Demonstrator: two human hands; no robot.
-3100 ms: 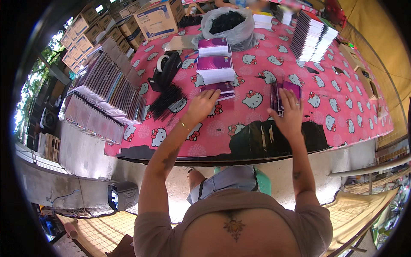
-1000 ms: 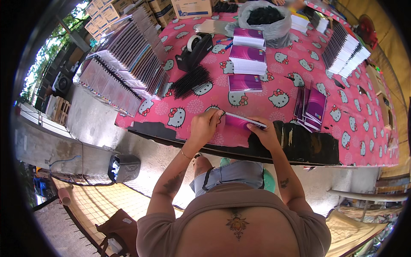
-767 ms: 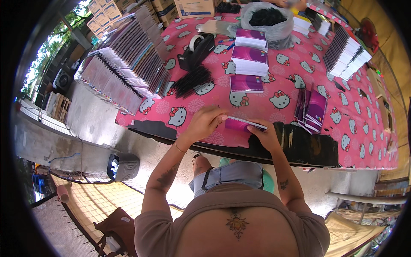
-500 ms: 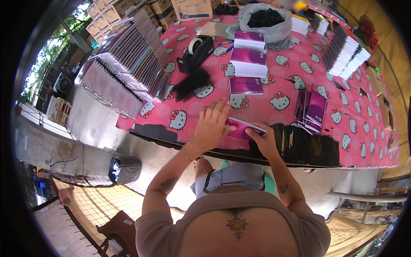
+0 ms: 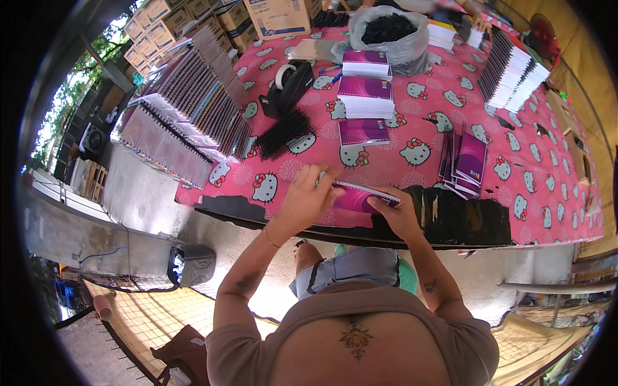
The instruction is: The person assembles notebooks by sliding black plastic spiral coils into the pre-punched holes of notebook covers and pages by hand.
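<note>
Both hands work at the near edge of a table (image 5: pixel 515 161) covered with a glossy pink cloth printed with white cartoon cats. The left hand (image 5: pixel 308 198) lies with spread fingers on the left end of a thin purple notebook (image 5: pixel 360 196), pressing on it, and the right hand (image 5: pixel 398 215) is closed on the right end, so the notebook is clamped between the two hands, just above the table edge and slightly tilted. Its cover looks smooth and shiny, with a pale strip along the upper side. Behind the hands, three stacks of the same purple notebooks (image 5: pixel 364 132) stand in a row going away from the person, each rectangular with white page edges. To the right, a small pile of purple covers (image 5: pixel 467 161) lies fanned out. To the left, a bundle of black plastic combs (image 5: pixel 283 134) lies like a brush with many teeth, and near it stands a black tape dispenser (image 5: pixel 290 87). Further left, long rows of bound books (image 5: pixel 193 109) stand on edge, their spiral backs making a ribbed surface. At the far side, a soft grey bag (image 5: pixel 389 35) is full of black pieces, and brown cardboard boxes (image 5: pixel 280 16) stand behind it.
</note>
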